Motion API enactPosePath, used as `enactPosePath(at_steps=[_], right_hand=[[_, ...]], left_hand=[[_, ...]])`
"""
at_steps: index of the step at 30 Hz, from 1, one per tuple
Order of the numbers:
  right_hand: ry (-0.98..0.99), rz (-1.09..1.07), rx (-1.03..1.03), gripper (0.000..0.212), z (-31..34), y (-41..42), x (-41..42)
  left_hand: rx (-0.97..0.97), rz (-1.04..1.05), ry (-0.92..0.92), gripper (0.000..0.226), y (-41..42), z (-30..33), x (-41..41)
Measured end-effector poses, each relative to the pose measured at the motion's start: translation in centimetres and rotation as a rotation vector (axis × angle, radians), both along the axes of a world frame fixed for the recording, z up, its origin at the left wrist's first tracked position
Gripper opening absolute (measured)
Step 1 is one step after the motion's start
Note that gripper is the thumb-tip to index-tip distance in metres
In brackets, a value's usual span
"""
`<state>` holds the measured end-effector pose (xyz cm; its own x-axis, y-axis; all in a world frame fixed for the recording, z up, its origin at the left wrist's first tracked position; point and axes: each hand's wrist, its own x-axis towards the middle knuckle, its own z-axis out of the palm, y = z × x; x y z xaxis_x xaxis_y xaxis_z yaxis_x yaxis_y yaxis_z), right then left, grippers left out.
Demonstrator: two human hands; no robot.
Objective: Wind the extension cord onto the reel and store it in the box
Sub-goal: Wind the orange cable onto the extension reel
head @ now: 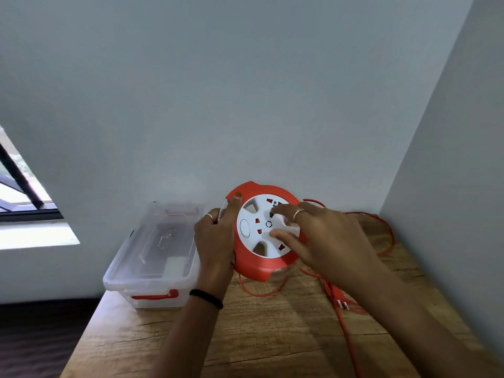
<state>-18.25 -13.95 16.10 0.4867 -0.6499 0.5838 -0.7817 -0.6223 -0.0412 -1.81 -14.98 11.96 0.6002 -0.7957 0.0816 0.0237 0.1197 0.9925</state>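
An orange and white cord reel (pixel 256 257) is held tilted up above the wooden table (pixel 261 339), its white socket face toward me. My left hand (pixel 215 241) grips the reel's left rim, thumb over the orange edge. My right hand (pixel 316 236) lies over the white face with fingers spread and touching it. Loose orange cord (pixel 351 331) trails from under the reel across the table to the right, with its plug (pixel 342 302) lying near my right forearm. A clear plastic box (pixel 152 255) with orange latches stands open on the table's left end.
White walls close in behind and on the right, forming a corner. A window (pixel 19 186) is at the left. The table's left edge drops to a dark floor. More cord loops (pixel 387 236) lie near the right wall.
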Motion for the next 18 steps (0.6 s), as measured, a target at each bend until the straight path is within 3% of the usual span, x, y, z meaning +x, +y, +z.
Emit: enactPosePath(at_steps=[4, 9, 13, 18], right_hand=[[0.134, -0.045, 0.052, 0.067, -1.4, 0.4, 1.6], [0.111, -0.164, 0.029, 0.065, -2.5, 0.7, 3.0], [0.128, -0.152, -0.023, 0.047, -2.1, 0.4, 3.1], [0.193, 0.009, 0.23, 0.061, -0.1, 0.2, 1.9]], left_hand=[[-0.001, 0.0, 0.004, 0.047, 0.2, 0.2, -0.2], [-0.005, -0.007, -0.02, 0.045, 0.8, 0.4, -0.4], [0.003, -0.009, -0.026, 0.052, 1.2, 0.2, -0.4], [0.018, -0.035, -0.038, 0.041, 2.0, 0.1, -0.2]])
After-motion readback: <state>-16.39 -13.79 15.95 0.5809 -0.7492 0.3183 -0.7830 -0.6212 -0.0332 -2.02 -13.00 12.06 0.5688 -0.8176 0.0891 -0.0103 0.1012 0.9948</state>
